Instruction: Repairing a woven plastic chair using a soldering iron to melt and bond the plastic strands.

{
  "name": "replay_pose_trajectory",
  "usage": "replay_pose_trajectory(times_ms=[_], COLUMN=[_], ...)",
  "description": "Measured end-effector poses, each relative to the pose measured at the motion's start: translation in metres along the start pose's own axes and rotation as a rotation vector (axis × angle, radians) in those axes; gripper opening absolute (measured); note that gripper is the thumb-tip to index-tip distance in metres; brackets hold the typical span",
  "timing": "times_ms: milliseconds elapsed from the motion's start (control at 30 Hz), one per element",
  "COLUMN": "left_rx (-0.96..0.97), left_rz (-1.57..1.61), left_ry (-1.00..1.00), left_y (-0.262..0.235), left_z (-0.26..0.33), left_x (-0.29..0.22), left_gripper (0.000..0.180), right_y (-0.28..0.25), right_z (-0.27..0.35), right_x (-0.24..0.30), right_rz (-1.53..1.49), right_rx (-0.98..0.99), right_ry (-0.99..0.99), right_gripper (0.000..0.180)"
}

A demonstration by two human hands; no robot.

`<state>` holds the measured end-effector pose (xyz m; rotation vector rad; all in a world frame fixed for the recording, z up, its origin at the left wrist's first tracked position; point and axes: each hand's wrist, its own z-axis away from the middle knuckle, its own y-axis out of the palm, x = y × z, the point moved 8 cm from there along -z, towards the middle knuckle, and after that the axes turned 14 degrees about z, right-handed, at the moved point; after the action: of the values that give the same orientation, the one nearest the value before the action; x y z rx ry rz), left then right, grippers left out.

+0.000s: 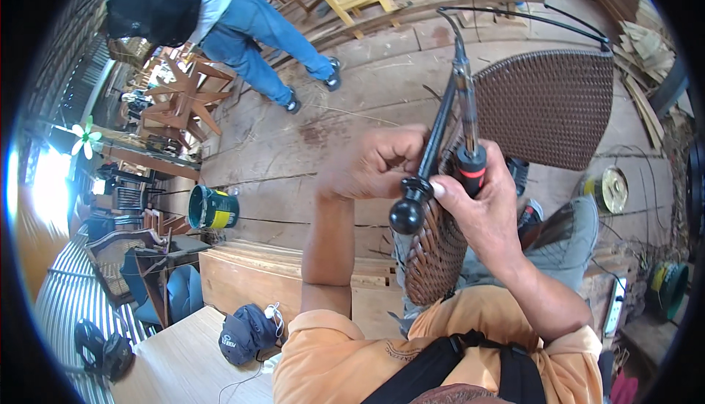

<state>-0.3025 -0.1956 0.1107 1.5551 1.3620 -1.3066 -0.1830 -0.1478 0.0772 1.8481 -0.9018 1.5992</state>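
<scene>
My right hand (488, 202) grips the black, red-ringed handle of a soldering iron (468, 103), whose metal barrel points away from me and ends in a bent tip. Its thumb presses beside the collar of a black post (436, 129) topped by a round ball finial (406, 215). This post belongs to a brown woven chair (547, 103) lying across my lap, with one woven panel beyond my hands and another woven part (435, 261) between my legs. Curled and slightly blurred, my left hand (378, 163) is closed against the post; anything in its fingers is hidden.
A person in jeans (253, 33) stands at far left, near a star-shaped wooden base (187, 99). A green bucket (213, 207), stacked boards (257, 268) and a dark cap (248, 336) are on my left. On my right are a can (608, 190) and a power strip (615, 307).
</scene>
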Motion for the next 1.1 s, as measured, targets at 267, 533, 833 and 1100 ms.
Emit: replay_pose_trajectory(times_ms=[267,533,833,1100], left_rx=[0.031,0.011,-0.06,-0.074], left_rz=[0.117,0.026,0.036,0.052], left_ry=[-0.044,0.024,-0.061,-0.086], left_y=[-0.003,-0.005,-0.004,-0.003], left_z=[0.002,-0.001,-0.001,-0.002], left_x=[0.005,0.002,0.001,-0.001], left_gripper=[0.032,0.021,0.018,0.014], right_y=[0.003,0.004,0.002,-0.001], right_z=[0.0,-0.001,-0.006,-0.009], right_x=[-0.007,-0.007,-0.014,-0.016], right_rz=[-0.091,-0.085,-0.279,-0.195], right_rx=[0.067,0.127,0.106,0.14], right_ry=[0.05,0.075,0.078,0.06], right_gripper=[0.047,0.045,0.039,0.038])
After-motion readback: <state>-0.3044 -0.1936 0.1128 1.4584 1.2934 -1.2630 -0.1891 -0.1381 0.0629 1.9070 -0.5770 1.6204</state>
